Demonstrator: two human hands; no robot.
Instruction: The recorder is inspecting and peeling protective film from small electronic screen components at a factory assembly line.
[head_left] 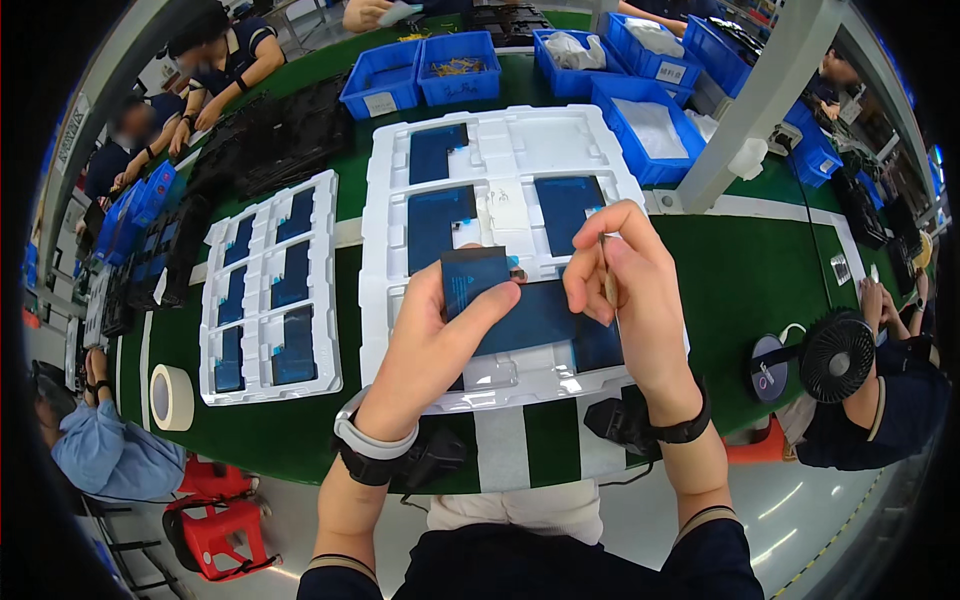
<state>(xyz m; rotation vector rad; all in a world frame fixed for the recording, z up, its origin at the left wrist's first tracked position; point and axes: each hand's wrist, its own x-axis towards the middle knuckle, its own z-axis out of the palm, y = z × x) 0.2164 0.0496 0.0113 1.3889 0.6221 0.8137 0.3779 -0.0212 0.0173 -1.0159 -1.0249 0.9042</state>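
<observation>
My left hand [440, 315] is closed on a flat, dark blue, L-shaped battery [535, 320], its thumb across the face near a small connector tab. To the right of it, my right hand [628, 285] pinches a thin, narrow piece between thumb and fingers; its kind is too small to tell. Both hands are above a large white plastic tray [384, 200], where several more blue batteries [432, 222] lie in moulded pockets. One pocket at the far right of the tray holds no battery.
A smaller white tray [262, 305] of batteries lies left, near a tape roll [171, 397]. Blue bins [459, 68] line the back beside a metal post [765, 105]. A black fan [838, 355] stands right. Other people sit around the green table [735, 270].
</observation>
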